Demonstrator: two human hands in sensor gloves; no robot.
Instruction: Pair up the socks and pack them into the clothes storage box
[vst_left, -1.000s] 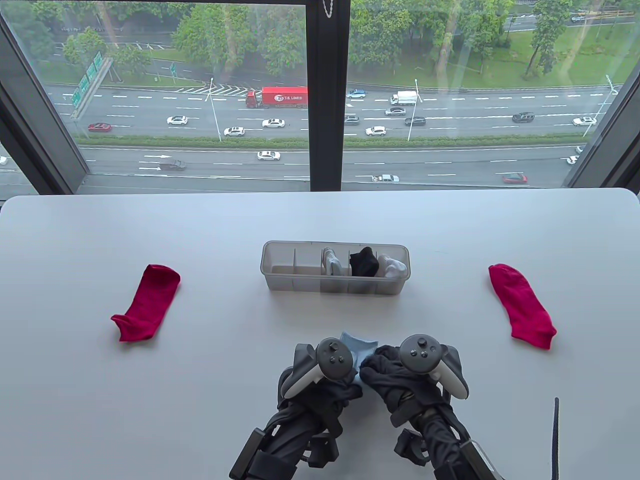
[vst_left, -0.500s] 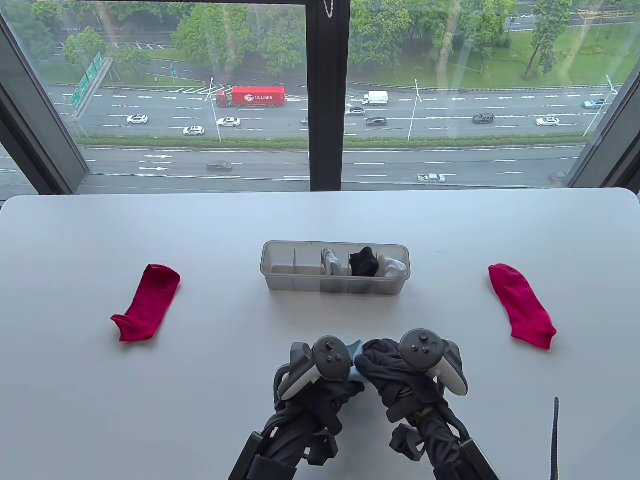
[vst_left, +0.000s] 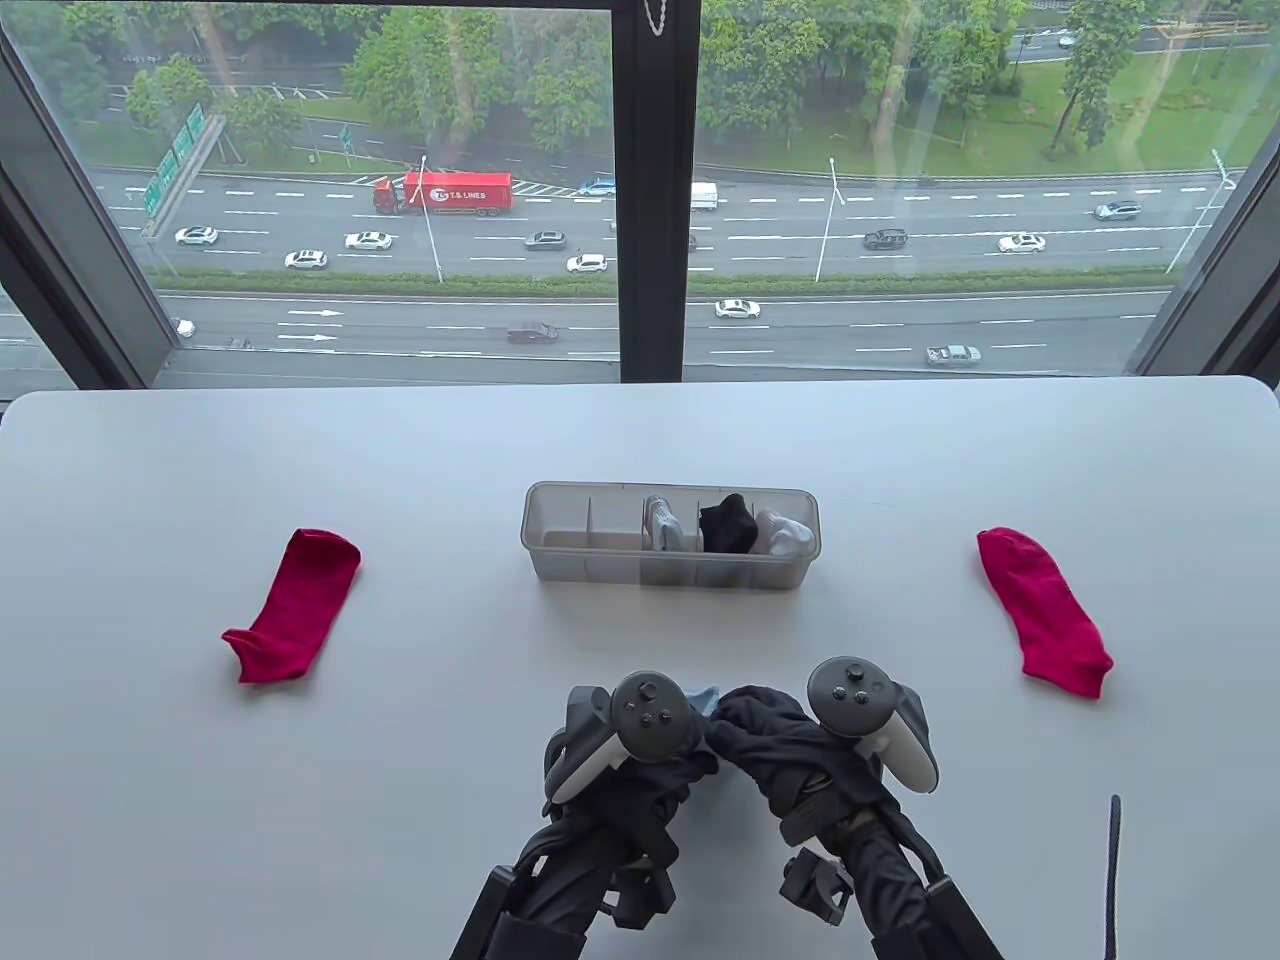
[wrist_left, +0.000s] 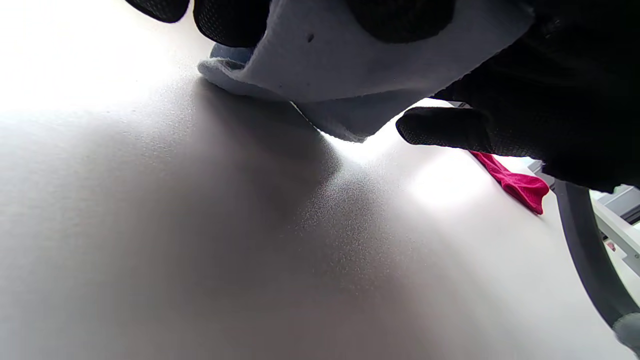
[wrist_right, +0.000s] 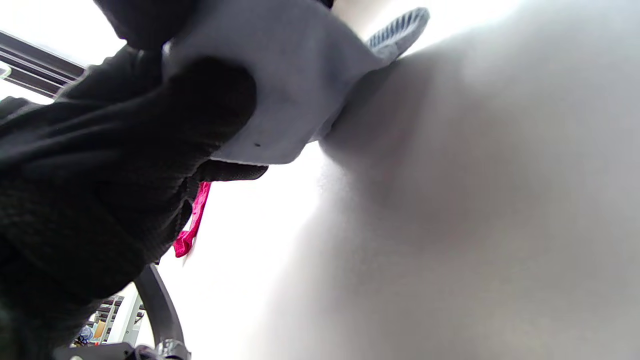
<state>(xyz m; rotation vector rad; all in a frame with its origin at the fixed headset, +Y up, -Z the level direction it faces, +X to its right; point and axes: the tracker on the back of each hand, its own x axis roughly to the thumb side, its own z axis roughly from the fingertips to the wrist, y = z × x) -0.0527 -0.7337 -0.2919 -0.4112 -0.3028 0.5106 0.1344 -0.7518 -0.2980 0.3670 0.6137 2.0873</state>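
Counter (vst_left: 400, 800), white and smooth, sits by a big window (vst_left: 400, 200) over a busy road. Red truck (vst_left: 445, 193) out there has white writing, too small to read. Both hands meet at the near middle: left hand (vst_left: 640, 745) and right hand (vst_left: 790, 745) pinch one light blue sock (wrist_left: 345, 65) between them. Clothes storage box (vst_left: 670, 575) stands just beyond, red socks lie far left (vst_left: 290, 608) and far right (vst_left: 1045, 610).
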